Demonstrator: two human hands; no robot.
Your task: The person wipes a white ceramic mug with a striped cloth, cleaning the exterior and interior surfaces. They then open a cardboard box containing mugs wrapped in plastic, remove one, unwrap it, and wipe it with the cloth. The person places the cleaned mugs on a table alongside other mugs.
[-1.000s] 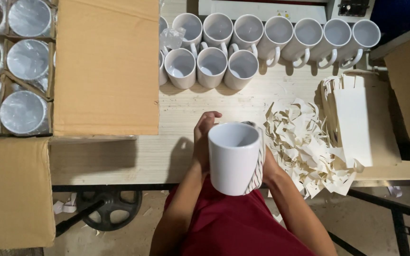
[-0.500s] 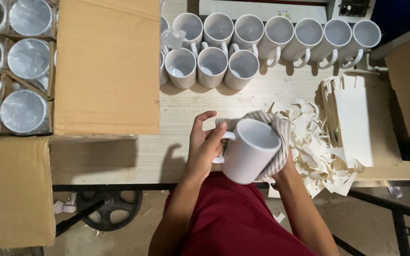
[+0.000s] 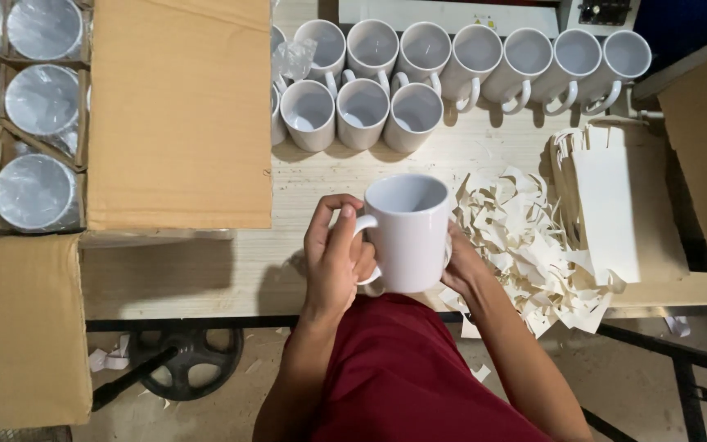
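White mug point(image 3: 407, 233) held upright, left hand point(image 3: 333, 258) fingers curled pinching handle, right hand point(image 3: 461, 263) fingers hidden behind far side, grip unclear.

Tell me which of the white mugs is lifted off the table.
Only the white mug held between the left hand and right hand near the table's front edge; the other unwrapped mugs stand in rows at the back.
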